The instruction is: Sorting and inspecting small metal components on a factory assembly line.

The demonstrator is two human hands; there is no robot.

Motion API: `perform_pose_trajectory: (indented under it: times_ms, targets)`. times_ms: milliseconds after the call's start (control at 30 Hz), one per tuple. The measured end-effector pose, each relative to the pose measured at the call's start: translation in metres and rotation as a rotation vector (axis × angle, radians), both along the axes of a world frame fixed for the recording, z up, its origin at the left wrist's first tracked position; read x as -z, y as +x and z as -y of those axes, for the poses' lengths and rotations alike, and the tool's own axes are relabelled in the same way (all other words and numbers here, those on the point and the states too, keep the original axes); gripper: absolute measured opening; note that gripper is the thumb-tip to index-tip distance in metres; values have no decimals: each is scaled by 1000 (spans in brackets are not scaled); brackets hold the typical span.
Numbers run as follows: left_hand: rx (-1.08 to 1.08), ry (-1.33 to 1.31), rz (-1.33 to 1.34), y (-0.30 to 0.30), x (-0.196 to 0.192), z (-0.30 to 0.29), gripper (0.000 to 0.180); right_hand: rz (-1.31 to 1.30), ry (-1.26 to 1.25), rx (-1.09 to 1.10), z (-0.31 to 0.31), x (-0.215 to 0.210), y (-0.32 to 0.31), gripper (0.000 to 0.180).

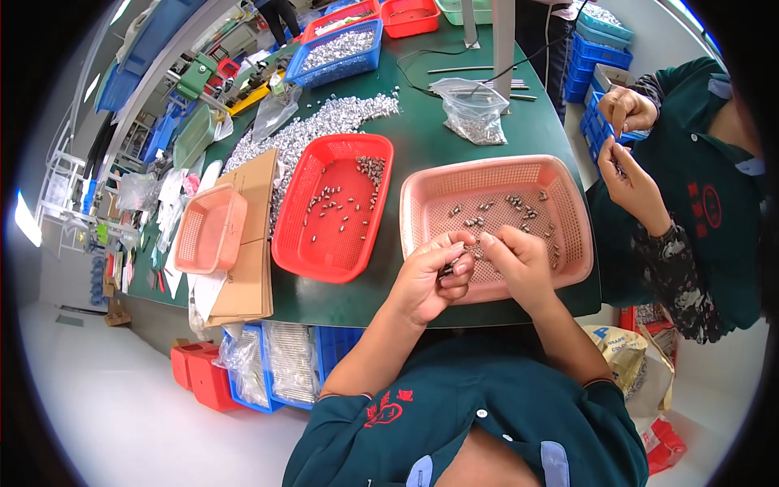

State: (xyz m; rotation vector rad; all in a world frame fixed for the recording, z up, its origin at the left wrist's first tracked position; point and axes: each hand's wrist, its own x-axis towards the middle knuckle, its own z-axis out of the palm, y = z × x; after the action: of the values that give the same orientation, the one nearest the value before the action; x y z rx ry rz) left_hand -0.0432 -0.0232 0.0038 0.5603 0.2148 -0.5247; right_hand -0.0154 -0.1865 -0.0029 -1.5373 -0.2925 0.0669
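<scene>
Over the near edge of a pink perforated basket (418,180), my left hand (430,280) is turned palm up with its fingers curled round a few small silvery metal parts. Its thumb and forefinger are pinched together. Close beside it, my right hand (522,264) also has thumb and forefinger together; whatever lies between them is too small to make out. Loose metal parts (519,204) are scattered on the basket's floor. To the left, a red basket (333,258) holds more such parts, heaped along its right side.
A smaller pink basket (213,258) rests on cardboard (251,280) at the left. Beyond lie a pile of shiny parts (316,122), a blue crate (337,53) and a clear bag of parts (475,114). A metal post (503,49) rises behind. A co-worker's hands (629,154) are at the right.
</scene>
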Motion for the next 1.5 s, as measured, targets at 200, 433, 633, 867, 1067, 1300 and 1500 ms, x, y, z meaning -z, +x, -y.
perform_pose_trajectory:
  times_ms: [200, 433, 633, 867, 1067, 1300, 1500]
  targets:
    - [8, -65, -18, 2, 6, -3, 11, -19, -3, -25, 0, 0, 2, 23]
    - [29, -4, -1, 5, 2, -1, 4, 69, -71, -30, 2, -7, 4, 24]
    - [52, 66, 53, 4, -7, 3, 4, 331, -239, -63, 3, -14, 5, 29]
    - [63, 256, 20, 7, -8, 5, 15, -169, 184, -103, -2, -5, 2, 24]
    - [47, 434, 32, 10, -8, 1, 24, -125, 29, -55, 5, -2, 7, 25]
    - [50, 414, -22, 13, -13, 4, 26, -138, 11, -58, 6, -1, 6, 26]
    - [97, 499, 45, 14, -3, 1, 24, -192, 58, -32, 9, 0, 10, 29]
